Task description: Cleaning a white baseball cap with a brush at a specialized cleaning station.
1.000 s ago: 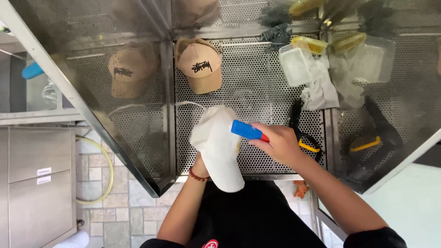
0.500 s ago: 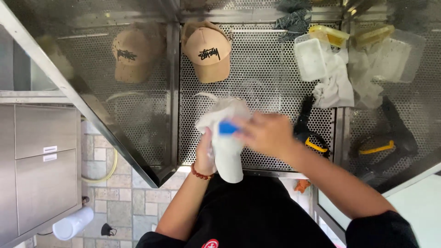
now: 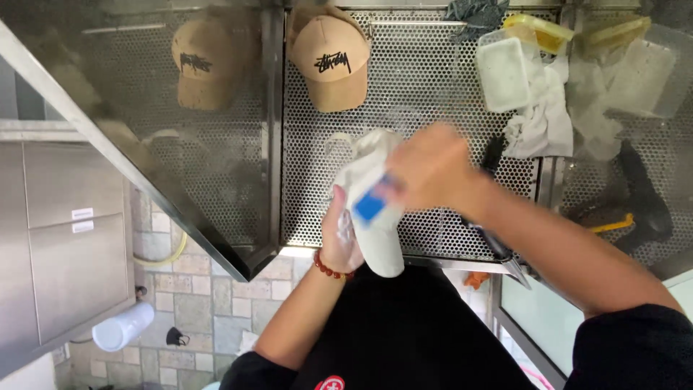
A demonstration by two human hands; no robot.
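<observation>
The left hand [image 3: 339, 242] is closest. It wears a red bead bracelet [image 3: 329, 269] on the wrist. Its fingers are curled around a white cap [image 3: 372, 217] and hold it up from below, just over the front edge of the metal shelf [image 3: 433, 94]. The cap looks soft and a bit crumpled.

The right hand [image 3: 432, 170] is right on top of the cap. It is closed around a small blue brush [image 3: 372, 202] and presses it on the cap's side. The hand is blurry, so it looks like it is scrubbing fast.

How far along is the cleaning? It looks like the middle of it. The brush is on the cap and the cap is in the hands, not set down. The picture does not show which parts are clean and which are not, so I cannot tell how much scrubbing is left.

Just past the hands, a dark tool [image 3: 492, 155] lies on the shelf, which is full of little holes. To the right are a white rag [image 3: 541, 123] and a white tub [image 3: 504, 72]. At the far end of the shelf sits a tan cap [image 3: 330, 61]. The shiny wall to the left shows its mirror image.

Down low on the left is a tiled floor [image 3: 195, 303] with a white cup [image 3: 123, 326] lying on it.
</observation>
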